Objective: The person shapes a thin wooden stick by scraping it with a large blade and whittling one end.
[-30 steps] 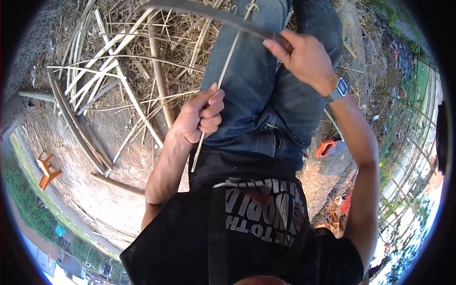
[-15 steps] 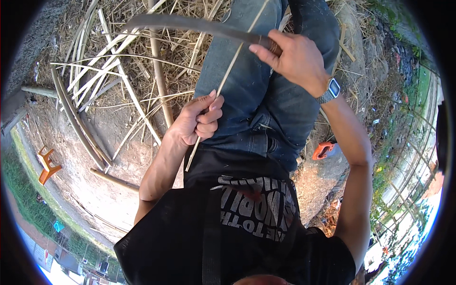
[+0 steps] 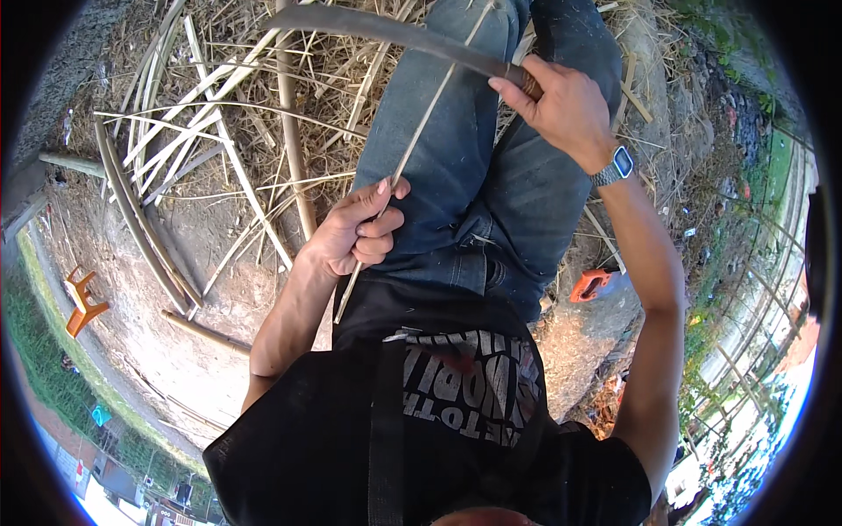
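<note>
Though thin, strip (image 3: 425, 123) diagonal, upper end rightward

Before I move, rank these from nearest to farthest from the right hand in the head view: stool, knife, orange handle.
1. Knife, held in the right hand, pointing left.
2. Orange handle, below the hand in the picture.
3. Stool, far left.
</note>
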`<state>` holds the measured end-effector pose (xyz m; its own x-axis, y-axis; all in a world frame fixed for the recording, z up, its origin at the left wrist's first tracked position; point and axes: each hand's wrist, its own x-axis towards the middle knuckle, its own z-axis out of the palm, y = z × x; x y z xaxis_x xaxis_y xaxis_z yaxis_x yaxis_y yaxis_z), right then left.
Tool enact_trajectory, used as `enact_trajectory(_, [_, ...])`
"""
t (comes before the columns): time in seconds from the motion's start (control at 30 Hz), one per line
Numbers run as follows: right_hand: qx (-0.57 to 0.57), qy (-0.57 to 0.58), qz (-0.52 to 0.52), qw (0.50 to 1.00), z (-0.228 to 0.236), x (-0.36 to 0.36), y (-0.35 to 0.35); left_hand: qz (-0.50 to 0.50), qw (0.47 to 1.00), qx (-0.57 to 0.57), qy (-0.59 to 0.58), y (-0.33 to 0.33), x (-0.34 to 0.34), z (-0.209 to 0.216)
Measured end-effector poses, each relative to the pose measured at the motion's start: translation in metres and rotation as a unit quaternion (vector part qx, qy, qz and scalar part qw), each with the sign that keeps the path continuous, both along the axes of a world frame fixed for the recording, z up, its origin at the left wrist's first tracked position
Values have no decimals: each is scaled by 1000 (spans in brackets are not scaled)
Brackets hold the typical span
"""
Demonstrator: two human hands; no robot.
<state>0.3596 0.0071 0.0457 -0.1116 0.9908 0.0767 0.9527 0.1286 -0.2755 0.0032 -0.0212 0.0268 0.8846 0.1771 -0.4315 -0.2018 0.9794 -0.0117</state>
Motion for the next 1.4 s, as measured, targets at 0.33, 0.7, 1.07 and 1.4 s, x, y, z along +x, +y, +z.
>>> enact_trajectory(0.33, [-84, 49, -22, 995, 10, -14, -18, -5, 977, 153, 149, 9, 29, 14])
enact_trajectory(0.7, [-84, 87, -103, 987, 6, -16, -12, 1, 991, 90, 96, 3, 25, 10])
enact_trajectory(1.07, [-66, 18, 9, 998, 1, -26, -23, -3, 991, 94, 95, -4, 8, 12])
enact_trajectory(1.4, [-1, -24, 64, 998, 6, -35, -19, -17, 991, 96, 89, 1, 6, 15])
